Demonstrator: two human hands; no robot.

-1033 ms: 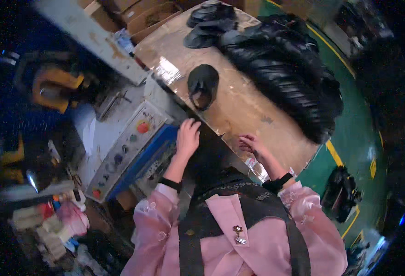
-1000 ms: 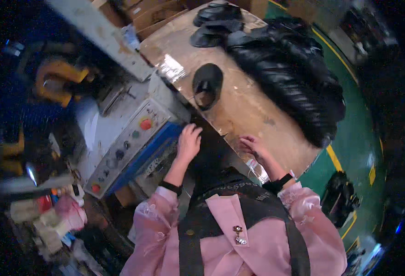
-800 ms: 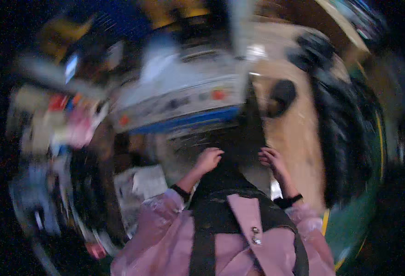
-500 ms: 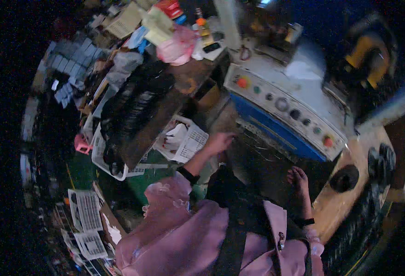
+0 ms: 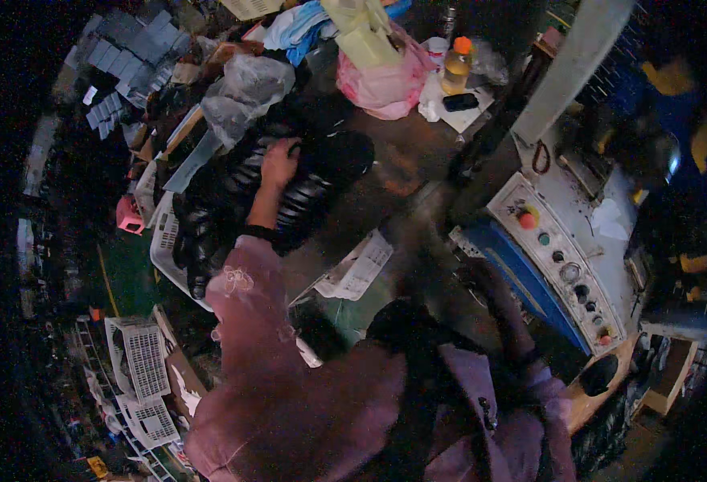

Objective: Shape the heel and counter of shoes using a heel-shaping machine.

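Blur hides right hand (image 5: 494,281); left hand (image 5: 279,161) touches black soles (image 5: 233,201).

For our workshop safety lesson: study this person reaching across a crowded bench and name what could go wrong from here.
1. The left hand rests on a heap of black shoe parts overhanging a white basket; pulling one might bring others down.
2. The orange-capped bottle and pink bag crowd the bench and could be knocked over.
3. The right hand is blurred beside the machine's control panel; a button might get bumped.

dim, blurry, dark fisheye edges
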